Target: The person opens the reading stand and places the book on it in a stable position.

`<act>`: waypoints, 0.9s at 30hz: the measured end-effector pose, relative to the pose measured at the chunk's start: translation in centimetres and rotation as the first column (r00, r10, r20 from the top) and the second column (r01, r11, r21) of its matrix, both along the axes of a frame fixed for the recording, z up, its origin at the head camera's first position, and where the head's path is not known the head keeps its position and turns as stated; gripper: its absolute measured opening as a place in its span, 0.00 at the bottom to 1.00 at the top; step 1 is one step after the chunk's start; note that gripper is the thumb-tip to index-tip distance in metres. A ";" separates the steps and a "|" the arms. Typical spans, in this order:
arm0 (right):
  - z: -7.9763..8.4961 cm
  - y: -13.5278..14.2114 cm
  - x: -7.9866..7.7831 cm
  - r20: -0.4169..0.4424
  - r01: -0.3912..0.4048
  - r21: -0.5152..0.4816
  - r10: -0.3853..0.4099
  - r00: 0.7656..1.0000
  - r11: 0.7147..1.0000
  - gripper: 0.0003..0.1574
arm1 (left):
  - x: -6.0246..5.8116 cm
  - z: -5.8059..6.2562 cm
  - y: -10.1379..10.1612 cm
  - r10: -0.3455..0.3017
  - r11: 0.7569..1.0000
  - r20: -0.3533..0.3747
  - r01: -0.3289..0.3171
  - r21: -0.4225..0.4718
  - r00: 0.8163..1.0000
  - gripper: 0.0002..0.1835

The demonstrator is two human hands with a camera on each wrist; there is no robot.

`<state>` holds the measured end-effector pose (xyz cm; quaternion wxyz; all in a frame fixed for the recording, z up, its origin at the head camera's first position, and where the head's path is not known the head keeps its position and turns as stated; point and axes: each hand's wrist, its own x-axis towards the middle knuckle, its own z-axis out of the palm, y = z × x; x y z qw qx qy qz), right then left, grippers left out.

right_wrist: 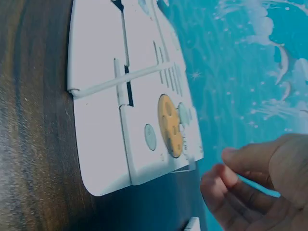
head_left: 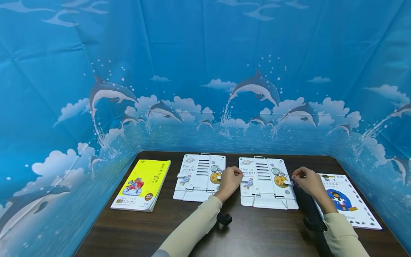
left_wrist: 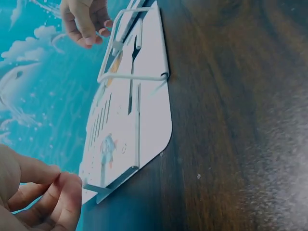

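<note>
Two white book stands printed "Tiny universe" lie on the dark wooden table; the right stand (head_left: 264,167) is between both hands. My left hand (head_left: 230,182) is by this stand's left side, fingertips close to the small side tab (left_wrist: 96,186) and loosely bent with nothing between them. On the other side, my right hand (head_left: 309,184) hovers near the right side tab (head_left: 288,183), its thumb and fingers loosely curled and holding nothing. A wire holder (right_wrist: 122,79) crosses the stand's lower ledge. The left stand (head_left: 192,194) sits left of my left hand.
A yellow book (head_left: 144,182) lies at the table's left. At the right, a white book (head_left: 356,203) with a blue round picture is partly behind my right forearm. A blue dolphin-print curtain (head_left: 199,71) rises behind the table (head_left: 257,232).
</note>
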<state>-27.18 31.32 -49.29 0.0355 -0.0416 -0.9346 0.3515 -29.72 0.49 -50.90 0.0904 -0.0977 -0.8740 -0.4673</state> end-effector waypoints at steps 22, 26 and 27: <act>-2.7 0.4 -2.2 0.100 0.052 -0.047 -0.047 0.994 0.997 0.21 | -1.4 -1.4 0.3 0.009 1.000 0.120 -0.010 0.012 0.993 0.07; -2.7 0.3 -2.3 0.122 0.055 -0.064 -0.047 0.991 0.996 0.22 | -1.3 -1.5 0.4 0.025 0.999 0.119 -0.028 0.019 0.993 0.10; -2.7 0.3 -2.4 0.130 0.056 -0.066 -0.047 0.990 0.996 0.22 | -1.3 -1.5 0.4 0.028 0.999 0.116 -0.030 0.017 0.993 0.10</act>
